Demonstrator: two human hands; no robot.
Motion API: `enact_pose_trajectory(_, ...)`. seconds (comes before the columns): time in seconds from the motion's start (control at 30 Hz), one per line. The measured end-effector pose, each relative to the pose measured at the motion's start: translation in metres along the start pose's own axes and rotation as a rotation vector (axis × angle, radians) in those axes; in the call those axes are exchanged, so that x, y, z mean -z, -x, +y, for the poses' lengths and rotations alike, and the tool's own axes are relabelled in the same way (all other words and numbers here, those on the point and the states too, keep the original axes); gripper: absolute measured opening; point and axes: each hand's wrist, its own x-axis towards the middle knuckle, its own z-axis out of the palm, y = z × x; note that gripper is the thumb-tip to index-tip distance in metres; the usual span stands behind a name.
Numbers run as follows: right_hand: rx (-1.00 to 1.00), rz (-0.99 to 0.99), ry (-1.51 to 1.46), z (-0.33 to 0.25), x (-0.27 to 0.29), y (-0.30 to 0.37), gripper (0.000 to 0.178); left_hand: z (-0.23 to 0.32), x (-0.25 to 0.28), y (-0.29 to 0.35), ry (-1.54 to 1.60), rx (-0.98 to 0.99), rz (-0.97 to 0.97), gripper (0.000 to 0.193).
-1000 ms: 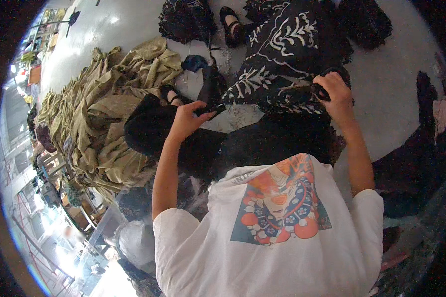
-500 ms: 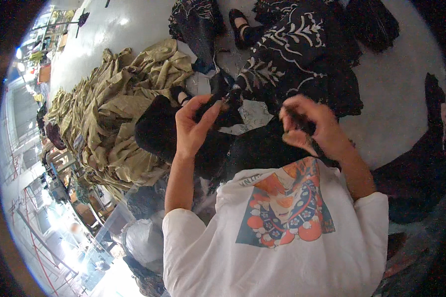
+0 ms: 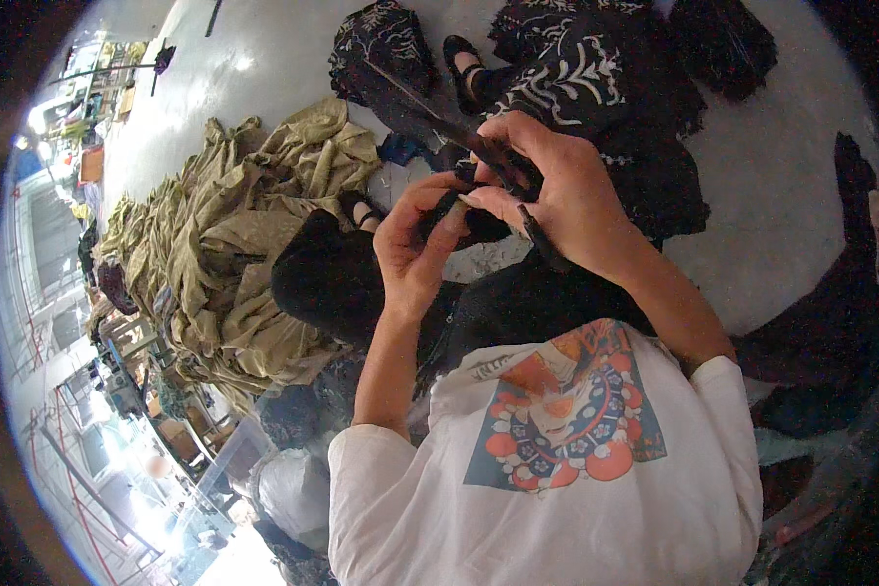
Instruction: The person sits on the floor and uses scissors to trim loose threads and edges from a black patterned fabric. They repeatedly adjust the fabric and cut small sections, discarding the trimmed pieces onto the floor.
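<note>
My left hand (image 3: 420,239) is closed in a pinch on a small piece of black fabric (image 3: 443,207). Close against it, my right hand (image 3: 566,190) grips a long, slim dark tool that looks like scissors (image 3: 446,124). The tool's thin tip points away to the far left, and its thicker dark end shows below my palm. Both thumbs nearly meet over the fabric; my fingers hide part of it. Beneath my hands are my black-clad legs (image 3: 327,264). Just beyond lies black fabric with pale leaf-like embroidery (image 3: 581,83).
A large heap of olive-gold fabric (image 3: 225,254) lies on the grey floor (image 3: 264,49) to the left. Another embroidered black bundle (image 3: 383,49) lies ahead, with a dark fringed bundle (image 3: 723,49) at the far right. A pale plastic bag (image 3: 293,488) sits at the lower left.
My hands were apart and have come together. My right hand moved left and forward with the dark tool, whose long tip now shows; my left hand shifted slightly right, still pinching.
</note>
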Motion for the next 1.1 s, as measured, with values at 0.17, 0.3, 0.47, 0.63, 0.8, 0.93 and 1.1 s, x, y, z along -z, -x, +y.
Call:
enact_pose_trajectory(0.17, -0.022, 0.049, 0.104, 0.004, 0.002, 0.002, 0.038, -0.008, -0.014, -0.002, 0.027, -0.014, 0.026, 0.011)
enact_pose_trajectory(0.3, 0.018, 0.072, 0.143, 0.005, 0.006, 0.002, 0.038, -0.016, -0.016, -0.003, -0.079, -0.082, -0.005, 0.012)
enact_pose_trajectory(0.47, -0.057, 0.099, 0.126, 0.012, 0.013, 0.0, 0.035, -0.014, -0.019, -0.008, -0.001, -0.063, -0.041, 0.008)
enact_pose_trajectory(0.63, -0.281, 0.08, -0.407, 0.031, 0.024, -0.005, 0.024, -0.019, -0.017, -0.013, 0.129, -0.128, -0.095, 0.004)
enact_pose_trajectory(0.8, -0.423, -0.002, -0.532, 0.032, 0.032, -0.005, 0.02, -0.013, -0.021, -0.022, 0.34, -0.05, -0.249, 0.004)
enact_pose_trajectory(0.93, -0.308, 0.052, -0.297, 0.03, 0.036, 0.006, 0.023, -0.017, -0.021, -0.025, 0.408, -0.03, -0.276, 0.006)
enact_pose_trajectory(1.1, -0.381, -0.231, -0.126, 0.011, 0.064, 0.051, 0.029, -0.017, -0.02, -0.029, 0.426, -0.018, -0.205, 0.006)
